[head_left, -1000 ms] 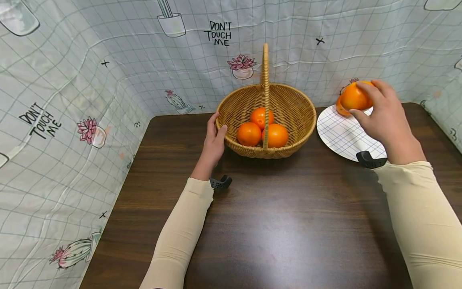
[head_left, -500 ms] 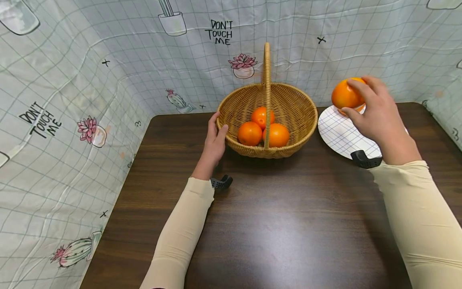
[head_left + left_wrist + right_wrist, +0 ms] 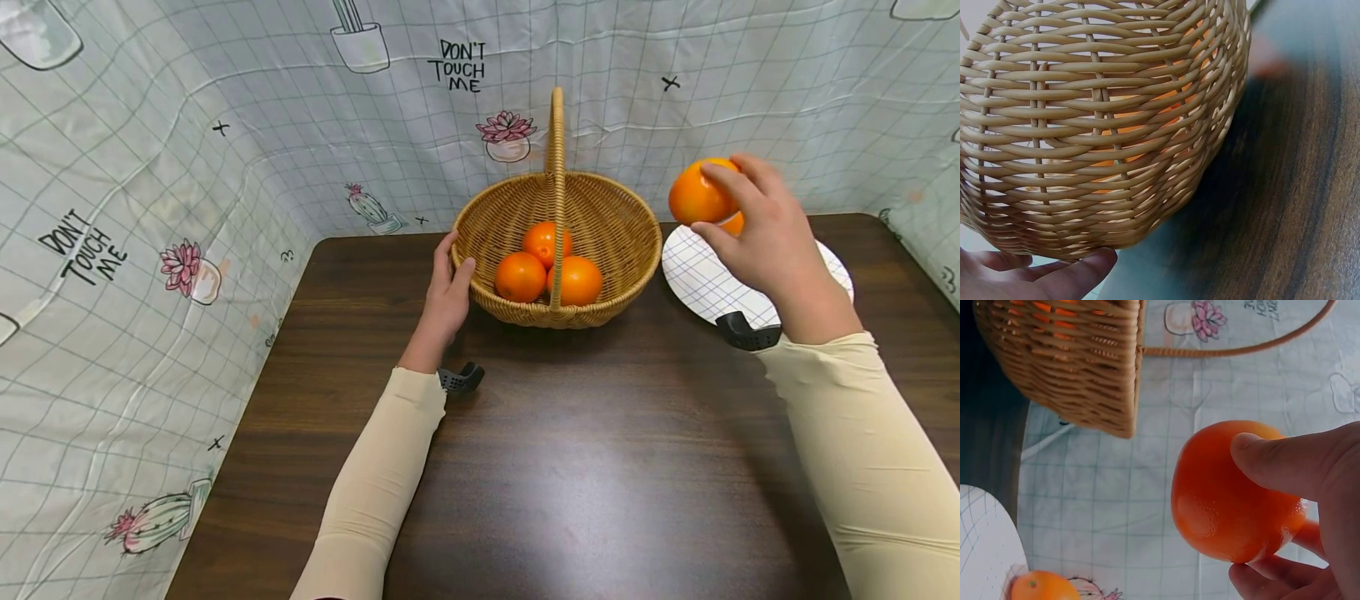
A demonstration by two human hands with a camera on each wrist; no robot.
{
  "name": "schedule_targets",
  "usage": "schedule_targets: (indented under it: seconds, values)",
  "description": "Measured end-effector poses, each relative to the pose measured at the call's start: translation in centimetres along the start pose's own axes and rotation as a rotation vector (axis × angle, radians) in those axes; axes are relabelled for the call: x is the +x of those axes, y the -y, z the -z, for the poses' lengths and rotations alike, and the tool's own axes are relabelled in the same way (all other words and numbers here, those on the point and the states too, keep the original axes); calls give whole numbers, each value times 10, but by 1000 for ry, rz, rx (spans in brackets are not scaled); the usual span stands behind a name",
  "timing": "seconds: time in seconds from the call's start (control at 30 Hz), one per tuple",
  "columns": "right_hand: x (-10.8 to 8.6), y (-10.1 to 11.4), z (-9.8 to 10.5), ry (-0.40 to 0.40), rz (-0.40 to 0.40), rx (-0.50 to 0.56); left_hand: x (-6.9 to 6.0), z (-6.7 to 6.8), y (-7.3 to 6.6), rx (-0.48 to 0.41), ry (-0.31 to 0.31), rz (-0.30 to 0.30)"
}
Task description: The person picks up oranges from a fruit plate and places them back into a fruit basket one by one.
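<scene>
In the head view a wicker basket (image 3: 495, 313) with a tall handle holds three oranges (image 3: 521, 277) lying together at its near side. My left hand (image 3: 447, 304) grips the basket's left rim. Up close in the left wrist view, the thumb and fingers (image 3: 1079, 275) are against the weave, and orange skin shows through the gaps. Above the plate my right hand (image 3: 768, 225) holds another orange (image 3: 693, 196) between thumb and fingers. The right wrist view has this orange (image 3: 1222, 494) off any surface, apart from the basket.
A round white plate (image 3: 693, 267) with a blue grid pattern lies right of the basket. One orange (image 3: 1044, 587) sits on it, mostly hidden in the head view. Behind the dark wooden table (image 3: 525, 467) hangs a printed grid cloth (image 3: 405, 125).
My right hand has moved left with its orange, from over the plate's far part toward the basket. The left hand stays at the basket rim.
</scene>
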State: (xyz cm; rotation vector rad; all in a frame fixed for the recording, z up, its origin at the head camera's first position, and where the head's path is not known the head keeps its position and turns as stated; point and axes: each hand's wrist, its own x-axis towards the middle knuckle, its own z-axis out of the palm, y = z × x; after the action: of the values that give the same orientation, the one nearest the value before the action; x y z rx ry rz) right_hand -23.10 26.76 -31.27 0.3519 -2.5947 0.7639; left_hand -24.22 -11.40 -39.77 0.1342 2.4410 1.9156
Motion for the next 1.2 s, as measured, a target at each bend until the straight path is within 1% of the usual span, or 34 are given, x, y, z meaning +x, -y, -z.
schedule_targets:
  seconds: [0.23, 0.57, 0.7, 0.97, 1.2]
  values:
    - [2, 8, -4, 11, 26, 10, 0, 0, -1, 5, -2, 7]
    - [4, 17, -9, 62, 66, 6, 0, 0, -2, 14, -16, -5]
    - [5, 20, -11, 79, 82, -2, 0, 0, -3, 17, -14, 1]
    - [5, 23, -17, 143, 93, -5, 1, -1, -3, 14, -18, 11]
    - [6, 25, -23, 165, 131, -19, 1, -1, -4, 11, -16, 12]
